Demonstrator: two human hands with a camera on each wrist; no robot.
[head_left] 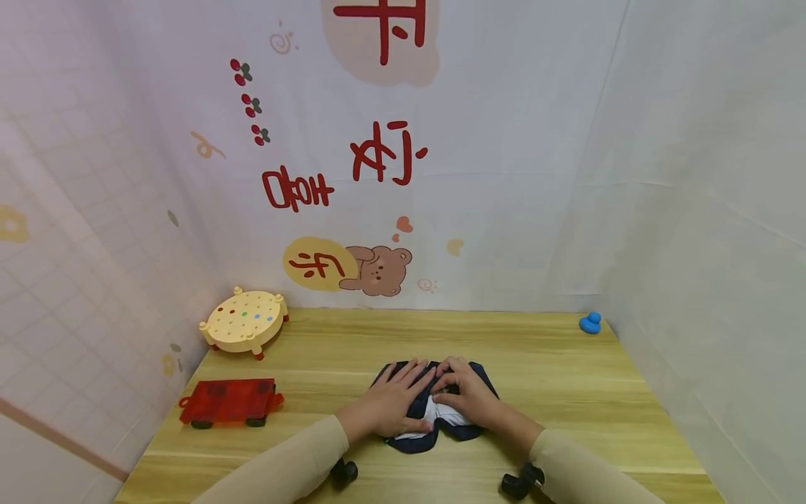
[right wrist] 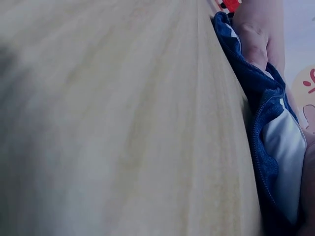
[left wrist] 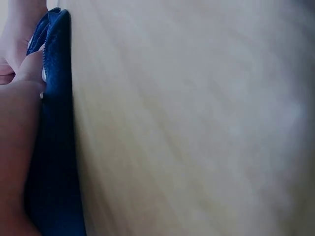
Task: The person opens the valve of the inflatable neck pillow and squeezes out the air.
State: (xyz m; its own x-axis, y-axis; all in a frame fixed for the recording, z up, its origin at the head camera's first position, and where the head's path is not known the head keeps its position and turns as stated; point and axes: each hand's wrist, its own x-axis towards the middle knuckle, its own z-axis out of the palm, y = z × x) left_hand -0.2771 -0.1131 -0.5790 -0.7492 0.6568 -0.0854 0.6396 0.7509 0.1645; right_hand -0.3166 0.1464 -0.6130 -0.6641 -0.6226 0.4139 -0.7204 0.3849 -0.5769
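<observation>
A dark blue cloth (head_left: 434, 413) with a white lining is being pressed flat at the lower centre of the head view, on the wooden table (head_left: 567, 392); it is being covered on its left part by the left hand (head_left: 390, 406), whose fingers are being held straight and slightly spread, pointing toward the upper right; its right part is being covered by the right hand (head_left: 469, 395), whose fingers are being kept loosely bent over the fabric near the middle, the fingertips of both hands nearly meeting; whether any fabric is being pinched there cannot be told. In the left wrist view the cloth (left wrist: 56, 147) is being seen along the left edge, under the hand (left wrist: 15, 147); in the right wrist view the cloth (right wrist: 266, 128) is being shown at the right, its zip and white lining exposed. A red toy cart (head_left: 229, 402) is lying at the lower left; a cream round toy (head_left: 245, 322) is standing above it; a blue toy (head_left: 590, 323) is sitting at the right, by the curtain (head_left: 693, 210).
</observation>
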